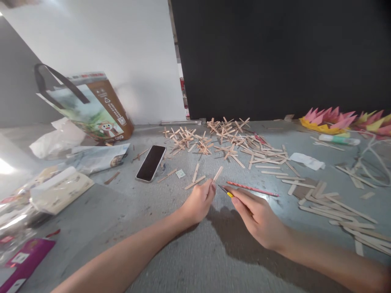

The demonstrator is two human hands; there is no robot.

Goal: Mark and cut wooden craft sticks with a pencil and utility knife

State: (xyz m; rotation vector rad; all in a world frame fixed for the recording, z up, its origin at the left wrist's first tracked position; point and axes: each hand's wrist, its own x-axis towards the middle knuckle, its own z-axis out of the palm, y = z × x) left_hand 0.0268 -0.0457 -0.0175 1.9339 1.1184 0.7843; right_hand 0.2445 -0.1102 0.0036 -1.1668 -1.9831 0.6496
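Note:
My left hand (198, 203) is closed around a flat wooden craft stick (218, 173), whose end points up and away from the fingers. In my right hand (259, 221) is a utility knife (229, 195) with a yellow body. Its blade points left, close to the lower part of the stick; whether it touches the wood I cannot tell. A red pencil (253, 189) lies on the grey table just beyond my right fingers. Two loose sticks (195, 182) rest beyond my left hand.
Crossed sticks (186, 138) are heaped at the back, and plain sticks (339, 207) lie scattered to the right. A phone (151, 162) lies left of centre. Farther left are a printed bag (100, 108) and plastic packages (61, 189). A glue stick (339, 140) and pink paper petals (330, 119) are back right.

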